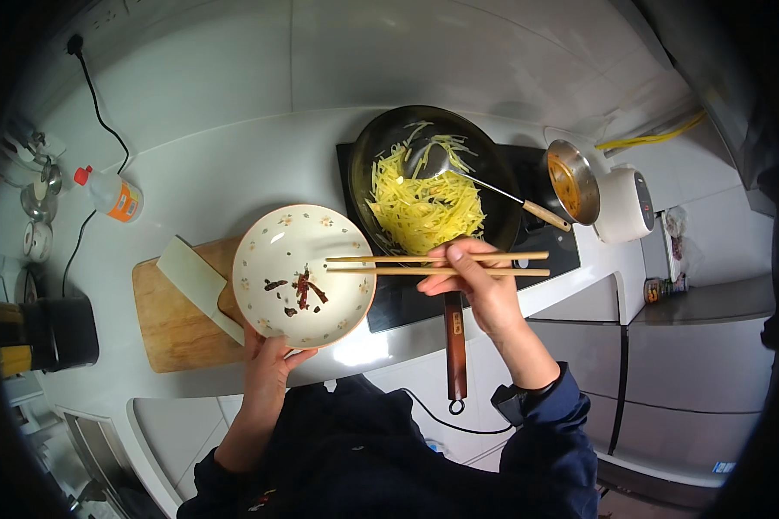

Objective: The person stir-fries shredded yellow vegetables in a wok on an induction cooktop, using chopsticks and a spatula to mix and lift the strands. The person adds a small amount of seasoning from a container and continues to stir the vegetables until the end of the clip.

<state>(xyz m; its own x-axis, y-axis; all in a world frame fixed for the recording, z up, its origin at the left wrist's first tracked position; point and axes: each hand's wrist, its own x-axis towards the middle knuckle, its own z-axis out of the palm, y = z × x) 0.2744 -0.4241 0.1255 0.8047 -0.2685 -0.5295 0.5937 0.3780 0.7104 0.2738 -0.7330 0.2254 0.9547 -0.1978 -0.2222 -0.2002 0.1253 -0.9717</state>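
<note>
My left hand (269, 363) grips the lower rim of a white floral bowl (298, 233), held over the edge of a wooden cutting board. Dark red dried chilli pieces (303, 290) and small dark bits lie inside it. In my right hand (477, 279) is a pair of wooden chopsticks (389, 266), their tips above the bowl's right side. Just beyond that hand, a black wok (503, 194) holds pale yellow shredded vegetable, likely potato (428, 211). A metal ladle (487, 185) with a wooden handle end rests in the wok, its bowl among the shreds.
A cleaver-like broad blade (191, 276) lies on the cutting board (162, 318). The wok's handle (456, 350) juts past the counter edge. A metal bowl with orange residue (568, 185) and a white appliance (623, 204) stand right; a red-capped bottle (113, 194) stands left.
</note>
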